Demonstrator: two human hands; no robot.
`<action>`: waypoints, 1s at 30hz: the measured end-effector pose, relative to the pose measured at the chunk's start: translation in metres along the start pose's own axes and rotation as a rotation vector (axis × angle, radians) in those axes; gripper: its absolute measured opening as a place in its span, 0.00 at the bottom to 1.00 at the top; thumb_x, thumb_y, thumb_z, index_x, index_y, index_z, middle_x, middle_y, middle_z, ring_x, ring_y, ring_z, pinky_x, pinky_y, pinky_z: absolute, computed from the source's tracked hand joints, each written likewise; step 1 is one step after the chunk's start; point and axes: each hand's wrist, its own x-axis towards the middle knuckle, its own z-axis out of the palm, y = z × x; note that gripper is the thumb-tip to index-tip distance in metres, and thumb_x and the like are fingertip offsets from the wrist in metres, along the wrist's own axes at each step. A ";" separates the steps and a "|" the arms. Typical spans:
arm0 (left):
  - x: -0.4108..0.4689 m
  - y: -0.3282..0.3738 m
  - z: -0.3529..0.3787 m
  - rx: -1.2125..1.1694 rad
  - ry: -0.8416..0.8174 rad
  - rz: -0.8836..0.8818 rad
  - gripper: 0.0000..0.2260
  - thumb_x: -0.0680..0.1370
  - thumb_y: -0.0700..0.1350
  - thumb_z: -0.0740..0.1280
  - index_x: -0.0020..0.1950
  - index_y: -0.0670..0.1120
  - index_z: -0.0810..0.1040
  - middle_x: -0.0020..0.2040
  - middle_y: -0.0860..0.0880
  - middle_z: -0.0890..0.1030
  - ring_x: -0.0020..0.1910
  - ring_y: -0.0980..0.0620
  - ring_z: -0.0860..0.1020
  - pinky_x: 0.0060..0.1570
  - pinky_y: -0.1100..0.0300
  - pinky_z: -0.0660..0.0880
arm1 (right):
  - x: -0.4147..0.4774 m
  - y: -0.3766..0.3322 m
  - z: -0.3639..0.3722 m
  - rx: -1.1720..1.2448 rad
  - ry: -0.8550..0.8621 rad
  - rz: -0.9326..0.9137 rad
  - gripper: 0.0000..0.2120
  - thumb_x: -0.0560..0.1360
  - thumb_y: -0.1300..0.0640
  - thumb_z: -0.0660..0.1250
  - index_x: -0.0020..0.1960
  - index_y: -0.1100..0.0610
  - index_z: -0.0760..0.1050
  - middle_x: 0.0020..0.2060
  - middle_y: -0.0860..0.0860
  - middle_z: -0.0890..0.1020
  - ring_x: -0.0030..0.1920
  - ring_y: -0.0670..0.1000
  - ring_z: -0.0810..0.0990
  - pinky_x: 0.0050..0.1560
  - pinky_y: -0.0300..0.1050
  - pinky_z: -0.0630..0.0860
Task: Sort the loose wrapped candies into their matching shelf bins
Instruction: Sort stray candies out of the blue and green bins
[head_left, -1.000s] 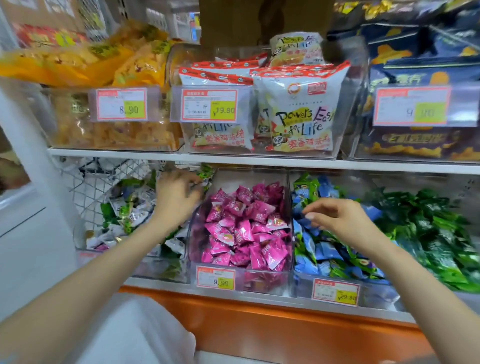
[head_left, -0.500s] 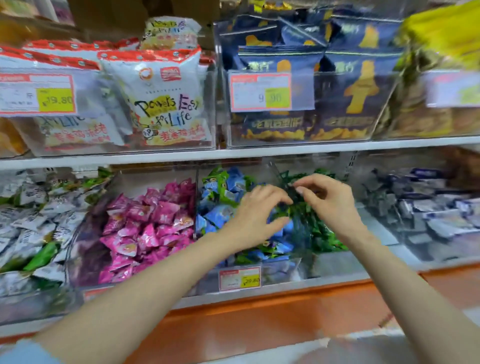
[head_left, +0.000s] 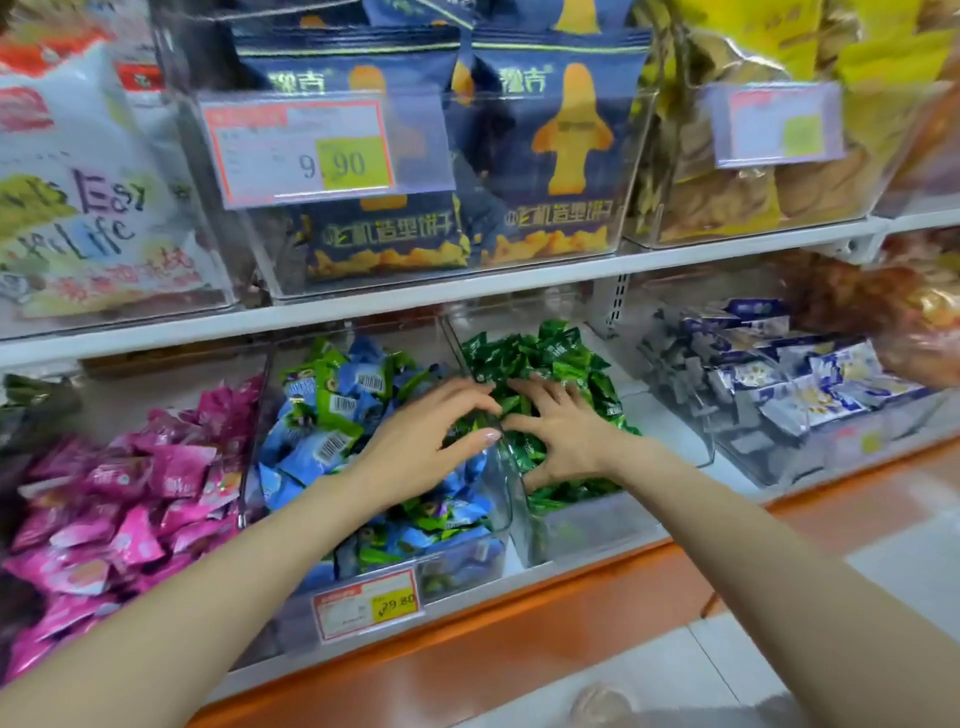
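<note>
while the right hand (head_left: 563, 434) lies spread and unclenched on the dark green candies (head_left: 545, 353), the left hand (head_left: 426, 447) curls over them just beside it; whether it pinches one i cannot tell. best to release strays past the clear divider (head_left: 506, 499) under its thumb. beneath both palms they point every way, with no shared long axis.

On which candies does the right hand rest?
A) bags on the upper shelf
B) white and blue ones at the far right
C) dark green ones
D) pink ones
C: the right hand lies with spread fingers on the pile of dark green candies.
</note>
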 end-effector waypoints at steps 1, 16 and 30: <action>0.000 0.000 0.000 0.009 0.007 0.006 0.17 0.78 0.60 0.57 0.63 0.55 0.72 0.68 0.59 0.67 0.65 0.63 0.65 0.53 0.66 0.64 | 0.003 -0.001 0.002 -0.024 0.033 0.000 0.33 0.69 0.38 0.69 0.70 0.43 0.64 0.76 0.52 0.48 0.75 0.58 0.43 0.72 0.66 0.43; -0.004 -0.006 0.000 0.020 0.016 0.034 0.21 0.74 0.66 0.49 0.60 0.62 0.70 0.63 0.67 0.64 0.60 0.72 0.62 0.45 0.75 0.66 | -0.010 0.049 0.002 0.392 0.345 -0.001 0.14 0.70 0.57 0.74 0.53 0.58 0.78 0.57 0.54 0.78 0.62 0.56 0.73 0.61 0.46 0.66; -0.003 -0.012 0.000 -0.066 0.001 0.033 0.16 0.74 0.67 0.50 0.59 0.68 0.68 0.64 0.71 0.65 0.63 0.75 0.62 0.54 0.78 0.62 | -0.021 0.061 -0.045 0.228 0.152 0.121 0.24 0.70 0.60 0.70 0.64 0.45 0.73 0.71 0.46 0.66 0.70 0.50 0.64 0.68 0.49 0.66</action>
